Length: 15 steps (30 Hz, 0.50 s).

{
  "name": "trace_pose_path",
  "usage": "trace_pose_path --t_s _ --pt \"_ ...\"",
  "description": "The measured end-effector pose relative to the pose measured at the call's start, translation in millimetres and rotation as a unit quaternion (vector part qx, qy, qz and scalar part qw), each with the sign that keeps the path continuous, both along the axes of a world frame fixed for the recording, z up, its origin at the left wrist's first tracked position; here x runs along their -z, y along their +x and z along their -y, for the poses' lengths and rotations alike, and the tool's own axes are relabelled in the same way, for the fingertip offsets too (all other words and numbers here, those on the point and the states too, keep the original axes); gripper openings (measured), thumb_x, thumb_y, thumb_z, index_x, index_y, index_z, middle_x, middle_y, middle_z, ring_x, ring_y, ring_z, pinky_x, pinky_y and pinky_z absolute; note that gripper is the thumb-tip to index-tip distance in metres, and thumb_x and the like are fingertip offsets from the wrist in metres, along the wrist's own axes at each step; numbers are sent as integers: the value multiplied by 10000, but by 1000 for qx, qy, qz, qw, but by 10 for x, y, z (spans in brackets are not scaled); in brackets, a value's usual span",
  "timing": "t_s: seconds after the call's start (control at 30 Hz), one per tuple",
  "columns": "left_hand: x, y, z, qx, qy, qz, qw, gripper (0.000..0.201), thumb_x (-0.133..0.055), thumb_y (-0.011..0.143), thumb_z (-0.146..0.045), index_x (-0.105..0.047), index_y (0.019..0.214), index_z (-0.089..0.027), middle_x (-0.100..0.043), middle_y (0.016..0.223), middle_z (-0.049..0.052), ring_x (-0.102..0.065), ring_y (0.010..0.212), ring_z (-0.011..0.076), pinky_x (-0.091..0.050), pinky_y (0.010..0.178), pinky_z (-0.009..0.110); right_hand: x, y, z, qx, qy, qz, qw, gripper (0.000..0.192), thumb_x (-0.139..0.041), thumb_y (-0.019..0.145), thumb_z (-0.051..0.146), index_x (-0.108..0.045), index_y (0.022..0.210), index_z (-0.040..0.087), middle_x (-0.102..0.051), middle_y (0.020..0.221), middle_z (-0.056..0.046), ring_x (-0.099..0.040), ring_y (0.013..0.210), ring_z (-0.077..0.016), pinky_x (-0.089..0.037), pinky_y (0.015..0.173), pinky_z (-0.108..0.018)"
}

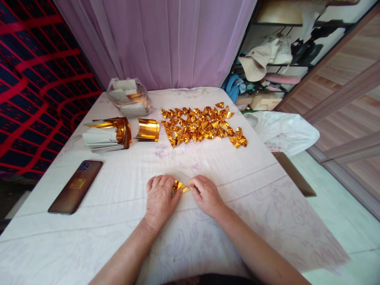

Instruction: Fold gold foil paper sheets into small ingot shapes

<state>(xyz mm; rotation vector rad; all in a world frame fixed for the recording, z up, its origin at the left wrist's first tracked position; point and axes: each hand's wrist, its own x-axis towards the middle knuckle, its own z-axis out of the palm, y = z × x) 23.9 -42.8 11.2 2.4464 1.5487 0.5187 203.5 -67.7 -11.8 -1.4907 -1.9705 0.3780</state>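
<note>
A small piece of gold foil paper (180, 186) lies on the white cloth-covered table (124, 221), pinched between both hands. My left hand (160, 200) presses its left end; my right hand (206, 194) grips its right end with the fingertips. Farther back spreads a pile of several folded gold foil pieces (202, 124). To the left sit a curled gold sheet (147, 129) and a stack of gold and white sheets (107, 135).
A dark phone (76, 186) lies at the table's left. A clear plastic bag of paper (130, 97) sits at the back. A white plastic bag (283, 131) hangs off the right edge. Pink curtain behind, cluttered shelves at the right.
</note>
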Motion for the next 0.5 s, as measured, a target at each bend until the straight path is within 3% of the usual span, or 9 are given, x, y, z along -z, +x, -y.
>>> trace_pose_path --t_s 0.27,0.5 --pt "-12 5 -8 0 -10 6 1000 73 -618 848 -277 -561 838 -233 -653 923 27 -556 959 252 -361 890 438 9 -80 7 35 -13 36 999 67 -570 865 149 -566 846 213 -626 820 -24 -565 788 -187 -396 724 -300" --pt "-6 -3 -9 -2 -9 16 1000 45 -603 850 -270 -575 853 -234 -654 930 29 -552 959 250 -357 886 433 -31 -63 44 -12 2 51 999 165 -525 878 101 -650 897 207 -627 876 -32 -555 837 -176 -407 762 -303"
